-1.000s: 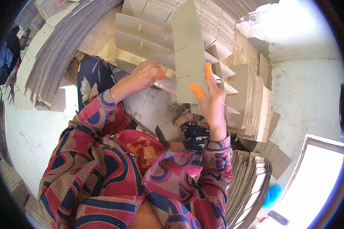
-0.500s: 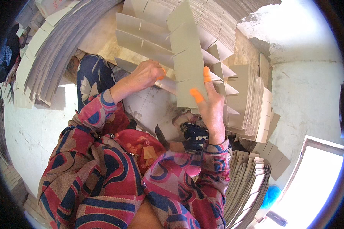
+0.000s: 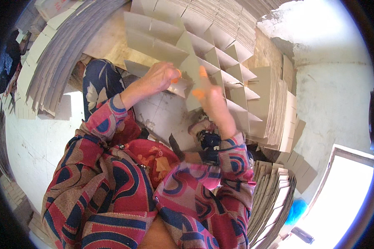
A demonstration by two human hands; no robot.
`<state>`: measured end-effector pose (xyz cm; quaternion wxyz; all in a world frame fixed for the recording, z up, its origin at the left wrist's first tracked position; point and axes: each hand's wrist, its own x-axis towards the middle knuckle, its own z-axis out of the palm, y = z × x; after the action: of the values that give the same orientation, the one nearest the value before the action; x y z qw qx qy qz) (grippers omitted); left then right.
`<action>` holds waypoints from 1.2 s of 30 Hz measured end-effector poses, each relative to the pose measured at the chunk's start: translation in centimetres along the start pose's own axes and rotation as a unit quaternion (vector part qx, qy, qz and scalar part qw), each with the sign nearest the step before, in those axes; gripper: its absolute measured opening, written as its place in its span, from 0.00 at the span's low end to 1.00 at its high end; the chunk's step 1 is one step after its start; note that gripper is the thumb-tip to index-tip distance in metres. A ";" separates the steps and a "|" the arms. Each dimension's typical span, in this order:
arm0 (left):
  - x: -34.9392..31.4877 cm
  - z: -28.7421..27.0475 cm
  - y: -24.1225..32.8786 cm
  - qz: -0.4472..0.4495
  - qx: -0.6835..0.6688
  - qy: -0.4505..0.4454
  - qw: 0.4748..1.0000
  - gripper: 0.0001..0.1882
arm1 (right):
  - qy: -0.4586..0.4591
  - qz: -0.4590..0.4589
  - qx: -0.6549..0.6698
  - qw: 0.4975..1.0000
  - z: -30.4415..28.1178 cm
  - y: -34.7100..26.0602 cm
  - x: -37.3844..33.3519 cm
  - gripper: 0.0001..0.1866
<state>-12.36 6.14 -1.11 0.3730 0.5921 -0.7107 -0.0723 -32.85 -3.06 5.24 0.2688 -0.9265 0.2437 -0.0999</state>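
Observation:
A grid of slotted grey cardboard strips stands on a wooden board, forming open square cells on its right. My left hand is closed at the nearest long strip, an orange finger cot on a fingertip; its grip is partly hidden. My right hand, blurred by motion, holds the near end of a cardboard cross strip, with orange cots on thumb and forefinger. This strip stands nearly edge-on among the long strips. How deep its slots sit I cannot tell.
Stacks of cardboard strips lie at the far left, beyond the grid and to its right. More strips stand in a bundle at lower right, beside a blue object. The wooden board borders the grid.
The cross strip has turned from broadside to nearly edge-on and moved down and left into the grid. My right hand moved left with it. My left hand stays almost in place.

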 end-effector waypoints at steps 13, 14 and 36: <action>-0.4 -3.5 1.9 0.009 0.029 0.028 0.999 0.19 | 0.263 0.108 -0.314 0.906 -7.3 7.8 -7.3 0.15; -0.6 -3.9 1.8 0.008 0.033 0.041 0.999 0.21 | 0.272 0.165 -0.355 0.879 -9.0 10.5 -9.1 0.14; -1.9 -5.8 -0.8 0.000 0.103 0.044 0.994 0.17 | 0.146 0.368 -0.380 0.836 -11.3 22.2 -15.5 0.12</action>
<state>-8.15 9.52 1.72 0.3413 0.6300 -0.6971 0.0271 -58.57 -16.70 1.75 -0.1266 -0.7726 0.6216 -0.0271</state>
